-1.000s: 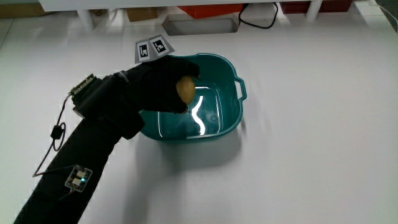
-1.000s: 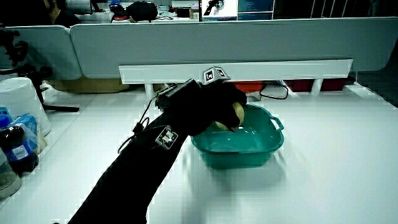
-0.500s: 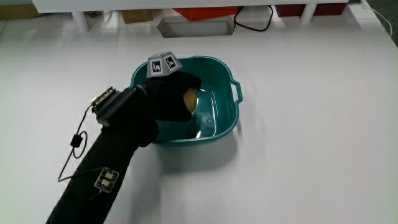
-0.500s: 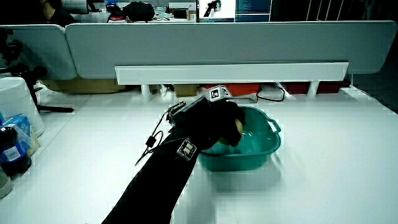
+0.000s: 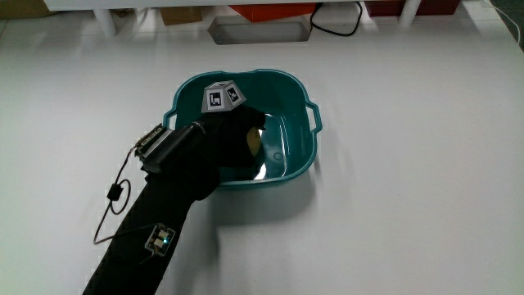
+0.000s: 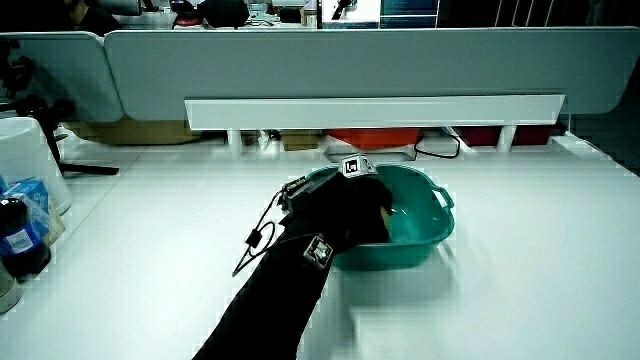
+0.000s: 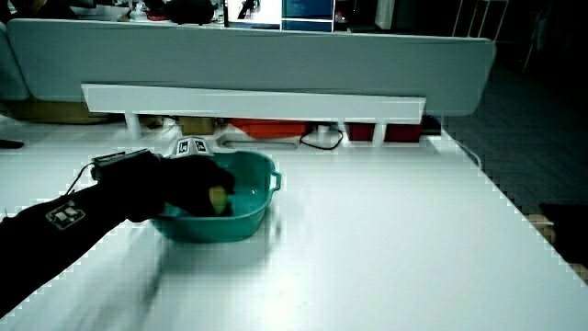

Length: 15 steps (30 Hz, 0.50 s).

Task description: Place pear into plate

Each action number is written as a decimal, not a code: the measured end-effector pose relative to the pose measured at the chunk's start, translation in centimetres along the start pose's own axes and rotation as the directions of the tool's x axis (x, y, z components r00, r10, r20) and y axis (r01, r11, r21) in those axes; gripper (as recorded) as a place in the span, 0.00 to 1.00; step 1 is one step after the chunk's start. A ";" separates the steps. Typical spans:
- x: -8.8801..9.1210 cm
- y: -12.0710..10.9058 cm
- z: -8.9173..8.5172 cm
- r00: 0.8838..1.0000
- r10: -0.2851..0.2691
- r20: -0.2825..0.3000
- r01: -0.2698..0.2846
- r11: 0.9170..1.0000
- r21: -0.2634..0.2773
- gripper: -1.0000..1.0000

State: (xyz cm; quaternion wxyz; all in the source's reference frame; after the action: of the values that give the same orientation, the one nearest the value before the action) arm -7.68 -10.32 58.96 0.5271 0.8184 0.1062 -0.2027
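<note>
A teal basin (image 5: 293, 156) with two small handles stands on the white table; it shows in both side views (image 6: 420, 235) (image 7: 255, 204). The gloved hand (image 5: 228, 141) reaches down inside the basin, with the patterned cube (image 5: 223, 95) on its back. Its fingers are curled around a yellowish pear (image 5: 253, 141), of which only a small part shows past the glove. In a side view the pear (image 7: 218, 197) peeks out low inside the basin. The forearm (image 5: 155, 221) lies over the basin's rim nearest the person.
A low white shelf (image 6: 375, 110) and a grey partition (image 6: 350, 60) run along the table's edge farthest from the person. A black cable (image 5: 336, 24) lies near the shelf. A white bucket (image 6: 25, 165) and a bottle (image 6: 20, 240) stand at the table's edge in a side view.
The hand with the pear has gone down deeper into the basin; more of the pear is now covered by the glove.
</note>
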 end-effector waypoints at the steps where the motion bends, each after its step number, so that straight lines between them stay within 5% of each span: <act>1: 0.1 -0.3 0.1 1.000 -0.004 0.004 0.004 1.000 0.002 0.50; 15: -0.2 -0.3 -0.1 1.000 0.009 0.008 -0.009 1.000 -0.009 0.48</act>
State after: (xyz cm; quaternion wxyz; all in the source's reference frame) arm -7.96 -10.11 58.80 0.5322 0.8156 0.1012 -0.2032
